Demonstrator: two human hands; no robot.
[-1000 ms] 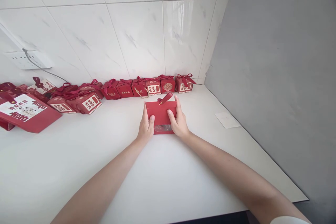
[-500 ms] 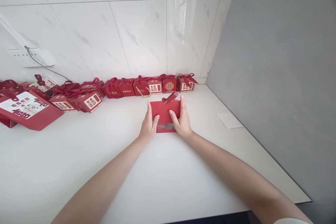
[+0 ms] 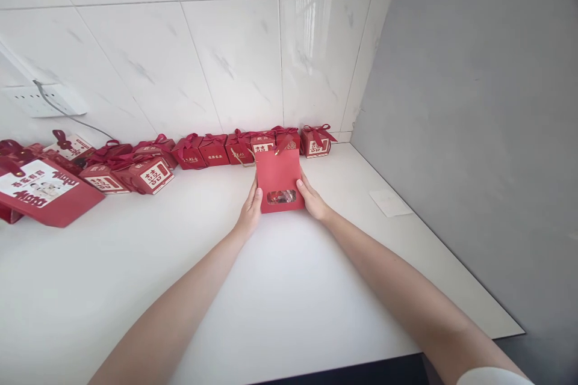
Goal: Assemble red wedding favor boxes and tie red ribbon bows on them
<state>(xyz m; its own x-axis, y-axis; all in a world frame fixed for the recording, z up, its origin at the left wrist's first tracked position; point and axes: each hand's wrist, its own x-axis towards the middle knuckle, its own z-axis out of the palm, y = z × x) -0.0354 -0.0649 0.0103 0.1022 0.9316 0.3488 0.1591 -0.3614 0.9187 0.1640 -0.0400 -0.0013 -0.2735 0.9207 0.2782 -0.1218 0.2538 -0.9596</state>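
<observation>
A red paper gift box stands upright between my two hands, with a ribbon at its top and a clear window low on its front. Something red and shiny shows through that window. My left hand grips the box's left side, thumb at the front edge. On the opposite side, my right hand holds it with the thumb against the front. The other fingers of both hands are partly hidden behind the box.
Along the tiled wall runs a row of small red ribboned boxes. Larger red gift boxes cluster at the left. A pale paper square lies on the white table by the grey panel. A cable hangs from the socket.
The gift box has tilted from leaning back to upright, so its front and window show more fully. My thumbs have shifted outward to its side edges. The view has turned slightly.
</observation>
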